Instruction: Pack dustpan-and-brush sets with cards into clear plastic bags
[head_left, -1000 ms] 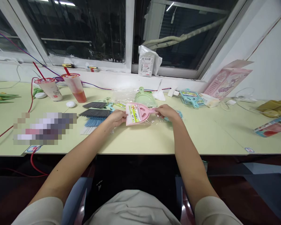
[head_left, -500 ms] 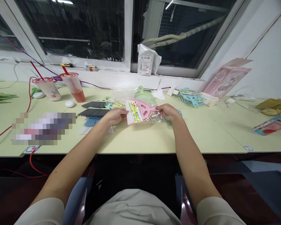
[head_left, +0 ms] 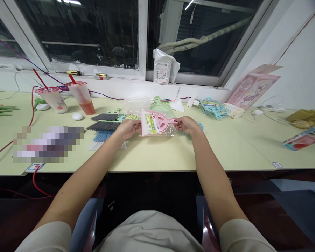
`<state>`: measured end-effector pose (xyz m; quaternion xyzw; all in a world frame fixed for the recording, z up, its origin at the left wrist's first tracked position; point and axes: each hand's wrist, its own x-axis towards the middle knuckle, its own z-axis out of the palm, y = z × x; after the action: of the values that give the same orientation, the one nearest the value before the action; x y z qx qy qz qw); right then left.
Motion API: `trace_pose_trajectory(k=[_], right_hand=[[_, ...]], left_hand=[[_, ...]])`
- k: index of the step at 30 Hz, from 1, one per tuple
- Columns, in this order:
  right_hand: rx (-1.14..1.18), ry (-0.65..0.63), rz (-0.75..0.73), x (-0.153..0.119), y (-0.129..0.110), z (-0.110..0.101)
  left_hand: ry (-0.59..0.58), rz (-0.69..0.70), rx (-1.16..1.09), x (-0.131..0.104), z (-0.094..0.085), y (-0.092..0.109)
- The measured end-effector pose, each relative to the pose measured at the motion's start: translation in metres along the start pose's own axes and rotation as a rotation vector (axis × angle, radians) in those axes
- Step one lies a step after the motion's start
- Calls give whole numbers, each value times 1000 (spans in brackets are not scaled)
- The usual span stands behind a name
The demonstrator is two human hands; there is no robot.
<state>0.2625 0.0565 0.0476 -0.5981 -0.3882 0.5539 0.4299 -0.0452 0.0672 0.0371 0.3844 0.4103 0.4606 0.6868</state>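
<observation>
A pink dustpan (head_left: 163, 123) with a white-bristled brush and a yellow-green label is held level just above the table. My right hand (head_left: 186, 125) is closed on its handle end. At the bristle side, my left hand (head_left: 128, 129) pinches the left edge, thumb and fingers together. Clear plastic wrapping (head_left: 139, 105) lies behind and under it. A green dustpan (head_left: 161, 106) rests beyond the pink one. Beside my left hand lie several small brushes (head_left: 105, 126) with black, blue and white bristles. Something teal, partly hidden, sits behind my right hand.
Two drink cups (head_left: 81, 98) with red straws stand at the back left, near a white round object (head_left: 77, 116). Blue dustpan sets (head_left: 214, 108) lie at the back right, before a pink box (head_left: 254, 87). A red cable (head_left: 34, 178) hangs over the table's left front edge.
The pink dustpan has tipped flatter, its front edge a little higher in view. Both hands keep their hold, and the view has shifted slightly.
</observation>
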Motion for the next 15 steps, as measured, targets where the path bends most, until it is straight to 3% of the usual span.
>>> trace_pose_trajectory(k=[9,15], right_hand=[[37,17,-18,5,3,-9],[33,4,-20,6,3,-12]], left_hand=[[127,89,93,0,-4,2],[137,158,206,-3,-4,2]])
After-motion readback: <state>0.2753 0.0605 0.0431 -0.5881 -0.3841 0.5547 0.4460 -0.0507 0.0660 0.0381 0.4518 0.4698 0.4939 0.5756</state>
